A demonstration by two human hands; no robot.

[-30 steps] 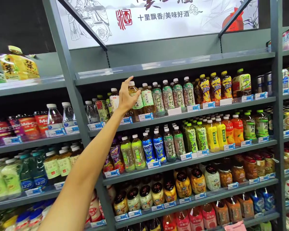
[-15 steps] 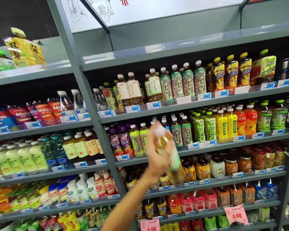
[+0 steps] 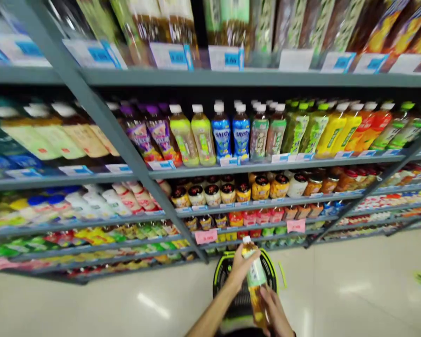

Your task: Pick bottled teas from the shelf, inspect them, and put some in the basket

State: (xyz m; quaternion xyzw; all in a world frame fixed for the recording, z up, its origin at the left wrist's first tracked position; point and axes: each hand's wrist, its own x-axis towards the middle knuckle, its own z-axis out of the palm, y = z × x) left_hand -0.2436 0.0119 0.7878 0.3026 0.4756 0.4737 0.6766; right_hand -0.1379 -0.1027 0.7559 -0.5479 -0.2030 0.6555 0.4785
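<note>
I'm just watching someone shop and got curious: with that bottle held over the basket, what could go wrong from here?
The bottle is tilted, gripped near the cap by the left hand and lower down by the right hand. If either grip slips, it could miss the basket and hit the hard glossy floor. The basket stands close to the bottom shelf, so a careless swing might knock the goods there.

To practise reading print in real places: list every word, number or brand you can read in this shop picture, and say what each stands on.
Nothing reads with certainty; the picture is motion-blurred.
On the blue-and-white price tags along the shelf edges: digits blurred.
On the pink tags low down: digits blurred.
On the blue bottles: white lettering, unreadable.
On the held bottle, in the left hand and right hand: label unreadable.
</note>
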